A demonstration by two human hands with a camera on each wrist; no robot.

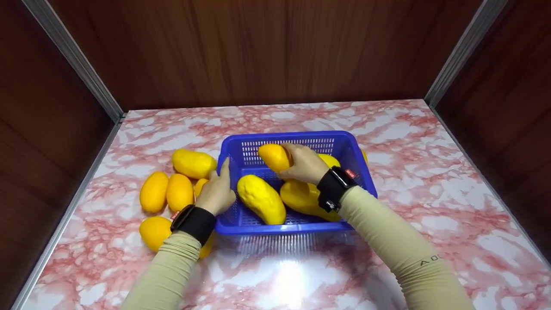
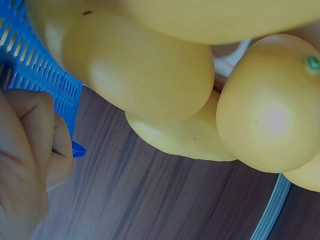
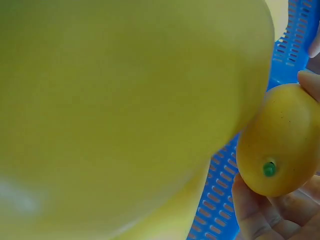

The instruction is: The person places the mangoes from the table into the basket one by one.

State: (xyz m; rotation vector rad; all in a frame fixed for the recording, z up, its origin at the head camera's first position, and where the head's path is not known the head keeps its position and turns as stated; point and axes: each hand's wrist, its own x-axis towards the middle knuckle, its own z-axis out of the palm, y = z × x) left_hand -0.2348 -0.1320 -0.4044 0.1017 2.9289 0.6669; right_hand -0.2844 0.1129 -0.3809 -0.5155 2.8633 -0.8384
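My right hand (image 1: 304, 163) grips an orange-yellow mango (image 1: 274, 157) over the blue basket (image 1: 288, 229). In the right wrist view, fingers and thumb curl round this mango (image 3: 282, 142), its small green stem showing. Inside the basket lie a long, bumpy yellow fruit (image 1: 261, 199) and a smoother yellow fruit (image 1: 301, 198), partly under my right wrist. Another yellow fruit (image 1: 329, 160) is mostly hidden behind the right hand. At the basket's left rim, my left hand (image 1: 217, 191) holds the edge; in the left wrist view its fingers curl beside the slotted blue wall (image 2: 50, 87).
Left of the basket, several mangoes (image 1: 180, 193) lie on the pink-and-white marbled table (image 1: 422, 224), some partly hidden by the left hand and wrist. A larger yellow fruit (image 1: 193, 163) lies behind them. Brown wood-grain panels (image 1: 275, 51) enclose the table's back and sides.
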